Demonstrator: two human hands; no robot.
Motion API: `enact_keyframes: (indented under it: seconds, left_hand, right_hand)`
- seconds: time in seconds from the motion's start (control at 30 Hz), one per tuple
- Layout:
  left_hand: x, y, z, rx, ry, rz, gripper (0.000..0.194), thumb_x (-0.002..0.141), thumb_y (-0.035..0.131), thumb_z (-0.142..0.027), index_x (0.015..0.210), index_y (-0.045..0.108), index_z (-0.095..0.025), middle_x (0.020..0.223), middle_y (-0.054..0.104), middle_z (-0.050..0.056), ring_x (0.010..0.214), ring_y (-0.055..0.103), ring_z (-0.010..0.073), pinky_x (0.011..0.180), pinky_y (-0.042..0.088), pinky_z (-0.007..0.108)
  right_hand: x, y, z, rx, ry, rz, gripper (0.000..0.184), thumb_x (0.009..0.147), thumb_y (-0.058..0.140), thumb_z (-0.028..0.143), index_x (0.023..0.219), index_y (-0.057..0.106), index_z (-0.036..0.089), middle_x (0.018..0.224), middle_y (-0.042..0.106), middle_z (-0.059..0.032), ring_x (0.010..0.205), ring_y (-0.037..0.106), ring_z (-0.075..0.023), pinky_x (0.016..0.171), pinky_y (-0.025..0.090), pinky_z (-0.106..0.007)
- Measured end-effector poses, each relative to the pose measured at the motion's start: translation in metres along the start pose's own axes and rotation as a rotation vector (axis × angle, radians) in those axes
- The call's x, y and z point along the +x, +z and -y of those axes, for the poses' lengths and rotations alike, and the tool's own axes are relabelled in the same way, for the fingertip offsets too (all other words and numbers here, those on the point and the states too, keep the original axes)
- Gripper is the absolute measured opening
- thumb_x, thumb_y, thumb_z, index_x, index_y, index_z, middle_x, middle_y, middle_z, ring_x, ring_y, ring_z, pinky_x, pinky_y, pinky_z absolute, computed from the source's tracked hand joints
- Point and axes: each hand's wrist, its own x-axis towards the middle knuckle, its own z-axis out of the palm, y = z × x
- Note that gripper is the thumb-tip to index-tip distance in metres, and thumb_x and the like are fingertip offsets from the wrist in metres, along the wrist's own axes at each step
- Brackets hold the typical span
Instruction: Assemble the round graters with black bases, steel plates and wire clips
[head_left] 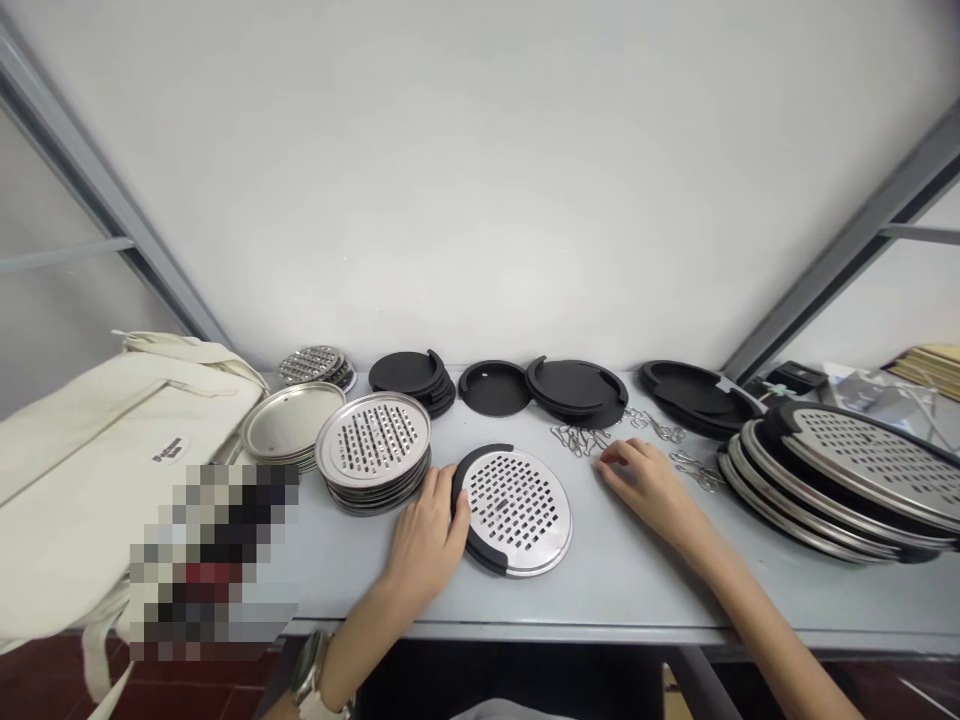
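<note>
A round metal grater plate (517, 510) with a black rim piece along its left side lies flat on the table in front of me. My left hand (427, 535) is closed on that black edge, thumb on top. Farther right, my right hand (646, 485) rests low over the table with its fingers bent down and together; whatever is under the fingertips is hidden. Just beyond it lie small wire hooks (581, 440), with more wire pieces (697, 470) to its right. A stack of grater plates (375, 440) stands left of my left hand.
Plain metal discs (296, 420) and small graters (311, 362) sit at the left. Black round holders (409, 372) line the wall, with another black tray (694, 392) farther right. Large rimmed graters (877, 460) are piled right. A cream bag (112, 470) covers the left end.
</note>
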Motion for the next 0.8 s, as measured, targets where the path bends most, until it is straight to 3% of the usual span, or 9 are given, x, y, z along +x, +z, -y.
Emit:
enact_keyframes:
  seconds: [0.13,0.43,0.57,0.67,0.8]
  left_hand:
    - [0.0,0.0,0.001,0.008,-0.007,0.001,0.031,0.095,0.03,-0.031,0.121,0.042,-0.02,0.108,0.053,0.008,0.092,0.06,0.0217,0.078,0.048,0.035]
    - [0.0,0.0,0.0,0.0,-0.015,0.013,0.029,0.096,0.029,-0.031,0.12,0.042,-0.021,0.108,0.053,0.007,0.091,0.06,0.0214,0.078,0.048,0.035]
    - [0.0,0.0,0.0,0.004,-0.011,0.013,0.029,0.096,0.029,-0.031,0.12,0.042,-0.021,0.107,0.053,0.007,0.089,0.06,0.0213,0.077,0.048,0.035]
    - [0.0,0.001,0.0,0.01,-0.007,0.011,0.029,0.096,0.029,-0.031,0.12,0.042,-0.022,0.106,0.053,0.006,0.09,0.06,0.0211,0.077,0.048,0.034]
    - [0.001,0.001,0.0,0.017,-0.005,0.005,0.03,0.096,0.028,-0.032,0.12,0.041,-0.021,0.108,0.053,0.007,0.09,0.06,0.0208,0.077,0.049,0.034]
  right_hand:
    - [0.0,0.0,-0.003,-0.008,-0.026,-0.002,0.025,0.087,0.043,0.031,0.098,0.062,0.019,0.087,0.06,-0.0101,0.083,0.058,-0.0247,0.077,0.045,-0.037]
    - [-0.007,-0.006,-0.005,-0.024,-0.051,-0.039,0.025,0.088,0.04,0.031,0.087,0.062,0.019,0.09,0.061,-0.011,0.084,0.057,-0.0256,0.078,0.045,-0.04]
    - [0.007,-0.002,-0.037,-0.046,0.008,-0.097,0.023,0.085,0.042,0.027,0.092,0.06,0.015,0.085,0.059,-0.0114,0.079,0.059,-0.025,0.074,0.047,-0.039]
    - [0.024,0.001,-0.065,-0.094,0.14,-0.169,0.021,0.08,0.045,0.023,0.091,0.06,0.013,0.081,0.057,-0.0113,0.072,0.058,-0.0233,0.069,0.048,-0.036]
    - [0.039,0.004,-0.083,-0.176,0.226,-0.132,0.017,0.076,0.049,0.021,0.085,0.062,0.014,0.075,0.056,-0.009,0.07,0.057,-0.0229,0.067,0.046,-0.034]
